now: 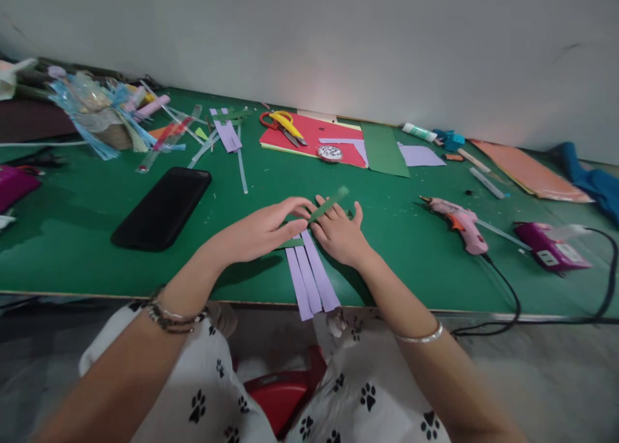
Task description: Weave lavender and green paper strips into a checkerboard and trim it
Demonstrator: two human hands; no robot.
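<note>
Several purple paper strips (pixel 309 272) lie side by side at the table's front edge, their near ends sticking out past it. Across their upper part runs a green paper strip (pixel 291 243). My left hand (pixel 264 229) is closed, thumb and fingers pinching a second green paper strip (pixel 329 204) that slants up to the right, its far end blurred. My right hand (pixel 341 233) lies with fingers spread over the far ends of the purple strips, beside the pinched strip. Its palm hides part of the paper beneath.
A black phone (pixel 162 209) lies left. Scissors (pixel 285 127) rest on red paper (pixel 333 133) behind the hands. A pink glue gun (pixel 459 222) and a purple power strip (pixel 551 244) with a cord are right. A woven strip piece (pixel 226 130) lies at back left.
</note>
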